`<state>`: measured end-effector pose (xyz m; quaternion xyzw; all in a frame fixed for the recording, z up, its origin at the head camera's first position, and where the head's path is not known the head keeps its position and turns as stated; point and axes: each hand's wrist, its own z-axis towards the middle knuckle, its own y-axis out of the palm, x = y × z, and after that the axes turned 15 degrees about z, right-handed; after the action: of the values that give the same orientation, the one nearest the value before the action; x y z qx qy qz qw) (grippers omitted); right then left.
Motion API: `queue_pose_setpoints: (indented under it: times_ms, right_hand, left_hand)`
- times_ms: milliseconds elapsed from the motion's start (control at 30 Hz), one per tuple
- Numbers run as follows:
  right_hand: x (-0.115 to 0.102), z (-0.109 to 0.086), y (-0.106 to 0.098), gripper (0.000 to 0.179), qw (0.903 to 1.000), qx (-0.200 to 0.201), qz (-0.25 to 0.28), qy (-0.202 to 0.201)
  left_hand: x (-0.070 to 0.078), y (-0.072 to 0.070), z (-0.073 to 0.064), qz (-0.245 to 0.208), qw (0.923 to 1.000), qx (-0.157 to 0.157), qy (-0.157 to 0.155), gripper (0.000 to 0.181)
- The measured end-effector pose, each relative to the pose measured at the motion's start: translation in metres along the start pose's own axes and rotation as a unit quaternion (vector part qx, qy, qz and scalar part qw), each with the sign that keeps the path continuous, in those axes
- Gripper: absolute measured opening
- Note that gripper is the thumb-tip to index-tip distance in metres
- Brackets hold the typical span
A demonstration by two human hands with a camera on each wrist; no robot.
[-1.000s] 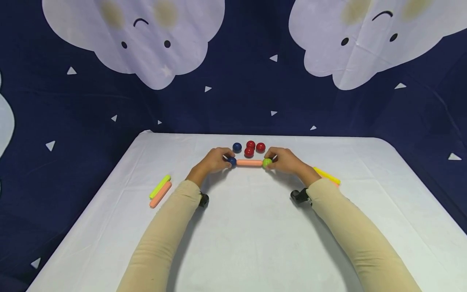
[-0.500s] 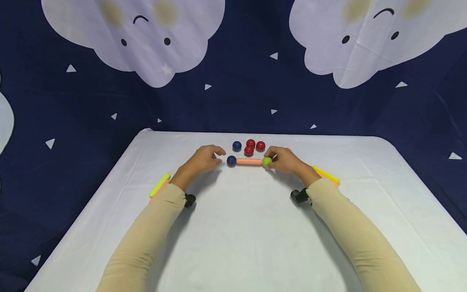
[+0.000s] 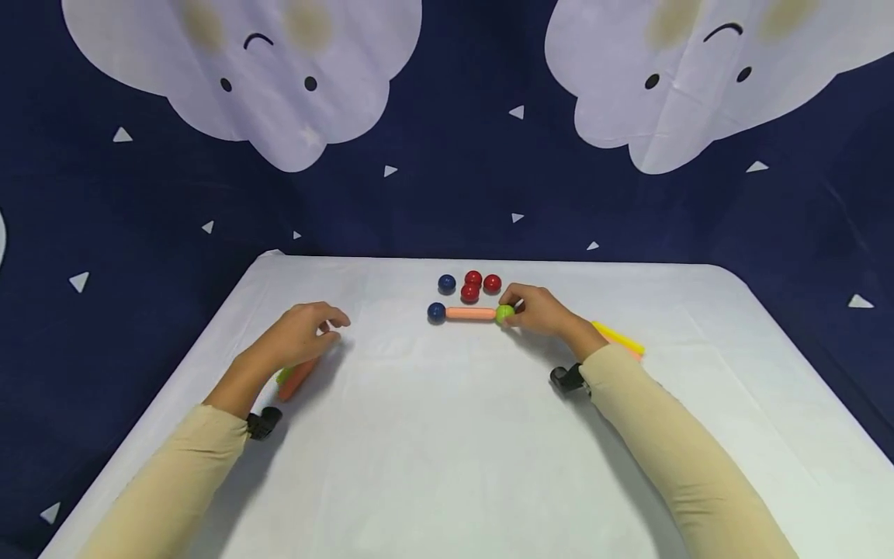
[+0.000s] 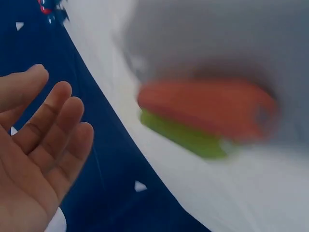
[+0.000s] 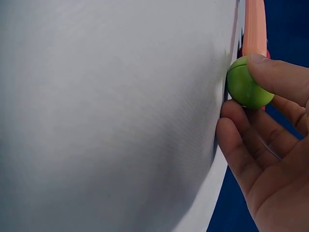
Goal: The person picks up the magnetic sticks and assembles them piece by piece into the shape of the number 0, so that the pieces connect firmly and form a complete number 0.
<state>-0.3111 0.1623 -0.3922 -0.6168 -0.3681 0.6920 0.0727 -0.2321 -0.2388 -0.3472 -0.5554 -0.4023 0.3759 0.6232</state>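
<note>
My right hand [image 3: 541,310] pinches a green ball [image 5: 248,83] between thumb and fingers. That ball meets the right end of an orange stick [image 3: 471,314], whose left end meets a dark blue ball [image 3: 436,313]. Over on the left, my left hand [image 3: 296,335] hovers above an orange stick [image 4: 207,107] and a yellow-green stick [image 4: 181,135] that lie side by side. In the left wrist view its fingers [image 4: 72,145] are relaxed and apart from both sticks, which look blurred.
Behind the joined pieces sit another blue ball [image 3: 447,284] and several red balls [image 3: 470,293]. A yellow stick [image 3: 618,338] lies by the right forearm, with an orange stick [image 3: 634,352] partly hidden beside it. All rest on a white-covered table [image 3: 433,450].
My left hand has let go of the blue ball and moved left and nearer, to over the two left sticks. The right hand stays on the green ball.
</note>
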Motion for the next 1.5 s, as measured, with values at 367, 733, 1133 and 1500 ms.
queue_pose_setpoints:
  times_ms: [367, 733, 1133, 1500]
  right_hand:
    - [0.000, 0.000, -0.001, 0.025, 0.9999, 0.001, -0.008, -0.011]
    - [-0.001, 0.000, 0.002, 0.026, 1.0000, -0.003, -0.003, -0.005]
    - [-0.001, 0.000, 0.003, 0.024, 1.0000, -0.005, -0.006, -0.004]
    - [-0.002, -0.001, 0.001, 0.024, 1.0000, -0.004, -0.005, -0.007]
  left_hand:
    - [-0.035, 0.006, -0.035, -0.002, 0.9921, -0.050, -0.115, 0.025]
    - [-0.045, 0.020, -0.040, -0.052, 0.9883, -0.058, -0.131, 0.012]
    - [-0.050, 0.022, -0.031, -0.022, 0.9836, -0.094, -0.152, 0.027]
    - [-0.052, 0.024, -0.030, -0.005, 0.9856, -0.087, -0.145, 0.033]
